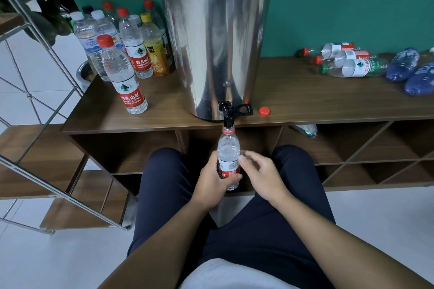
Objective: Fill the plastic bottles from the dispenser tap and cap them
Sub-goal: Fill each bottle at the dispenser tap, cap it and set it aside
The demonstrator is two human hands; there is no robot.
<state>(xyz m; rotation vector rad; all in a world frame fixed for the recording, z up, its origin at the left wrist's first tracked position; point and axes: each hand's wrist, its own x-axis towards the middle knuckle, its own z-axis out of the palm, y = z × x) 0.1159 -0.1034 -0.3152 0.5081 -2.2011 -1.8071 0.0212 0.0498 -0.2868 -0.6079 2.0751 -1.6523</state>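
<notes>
Left hand (pixel 215 177) gripped bottle (pixel 228 155) round label, holding mouth right under tap (pixel 228 114) to catch water. Right hand (pixel 260 171) beside bottle, fingers loose, grasping nothing. Red cap (pixel 264 111) parked on counter (pixel 305 101) by dispenser (pixel 216 42), ready for capping.

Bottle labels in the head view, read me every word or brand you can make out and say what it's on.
"农夫山泉" and "NONGFU SPRING": red label of the nearest upright bottle.
"农夫山": red label of the upright bottle behind it, partly hidden.
"农夫": green label of the lying bottle.
Held bottle, orange-label bottle, blue bottles: print too blurred.
</notes>
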